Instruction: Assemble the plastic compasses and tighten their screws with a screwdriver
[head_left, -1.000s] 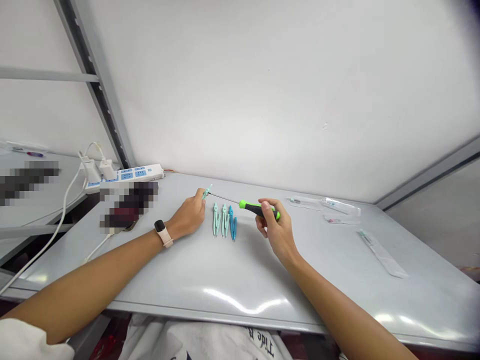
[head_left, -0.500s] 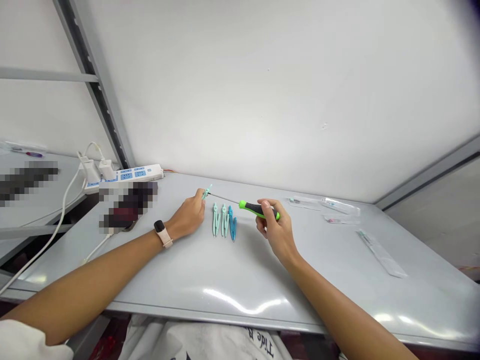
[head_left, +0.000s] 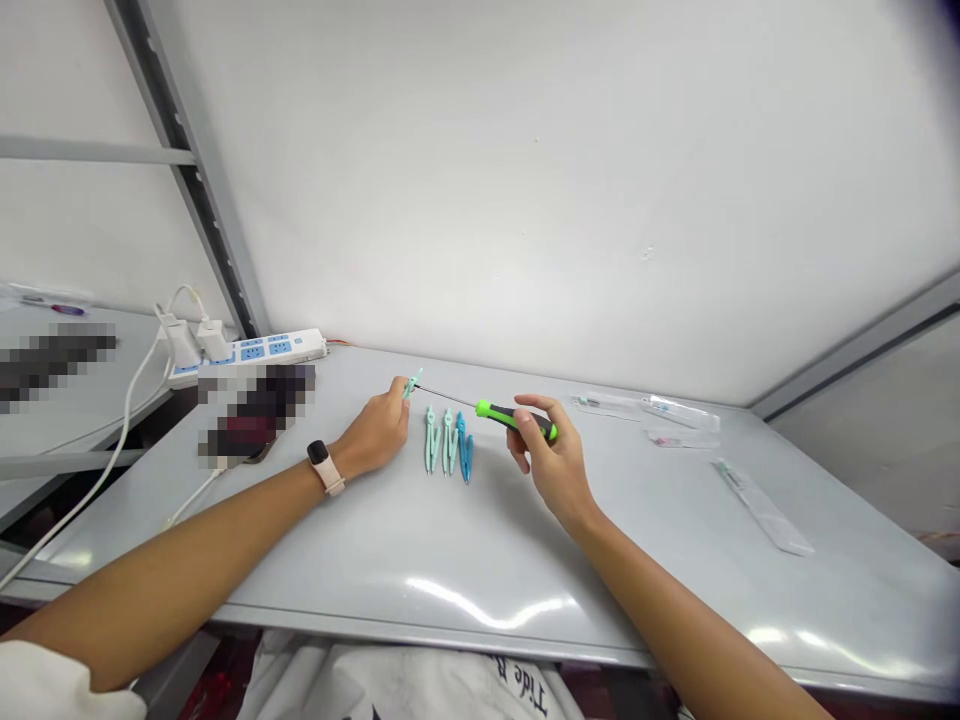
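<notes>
My left hand [head_left: 381, 428] is closed around a mint-green drawing compass [head_left: 412, 384], whose head sticks out past the fingers; the rest is hidden. In my right hand [head_left: 553, 450] is a screwdriver [head_left: 499, 411] with a green and black handle, gripped between thumb and fingers. Its thin shaft points left, and the tip meets the compass near its head. Below the shaft lie two more mint-green compasses, a left one [head_left: 432, 440] and a middle one [head_left: 449, 442], beside a blue compass [head_left: 465, 450], side by side on the grey table [head_left: 480, 560].
Several clear plastic sleeves with small items, one of them a long sleeve [head_left: 761, 507], lie at the right. On the left are a white power strip [head_left: 289, 346] with plugged-in chargers, a blurred-out dark object [head_left: 259, 410] and a white cable [head_left: 131, 400]. A white wall [head_left: 525, 200] rises behind.
The fingers of my right hand have shifted slightly on the screwdriver handle. The left hand and the compasses on the table stay in place.
</notes>
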